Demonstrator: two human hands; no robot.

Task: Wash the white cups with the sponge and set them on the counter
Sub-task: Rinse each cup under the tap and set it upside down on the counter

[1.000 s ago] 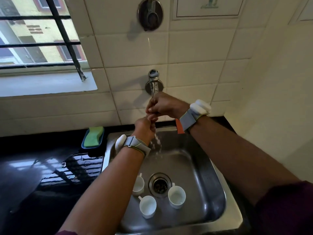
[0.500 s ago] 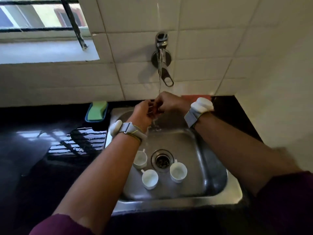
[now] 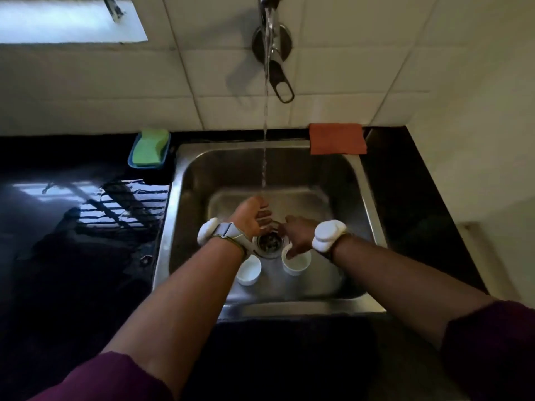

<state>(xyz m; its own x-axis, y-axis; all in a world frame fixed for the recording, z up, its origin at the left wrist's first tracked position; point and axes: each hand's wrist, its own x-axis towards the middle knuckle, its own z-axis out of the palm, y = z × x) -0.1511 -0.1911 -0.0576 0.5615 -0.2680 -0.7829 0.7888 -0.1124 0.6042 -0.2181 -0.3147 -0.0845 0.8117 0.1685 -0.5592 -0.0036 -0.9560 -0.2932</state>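
Two white cups stand upright in the steel sink, just in front of the drain: the left cup and the right cup. A third cup is mostly hidden under my left wrist. My left hand is low in the sink under the running water, palm showing, fingers loosely curled and holding nothing. My right hand hangs over the right cup with its fingers spread, the fingertips at the cup's rim and handle. The green sponge lies in a blue tray on the counter, left of the sink's back corner.
The wall tap is running and a thin stream falls into the sink. An orange cloth hangs over the sink's back right corner. The black counter to the left is wet and glossy. A narrow strip of counter lies to the right.
Both hands have dropped from under the tap, where they were pressed together, to the sink bottom and parted. The view has tilted down. The right hand is now over the right cup.
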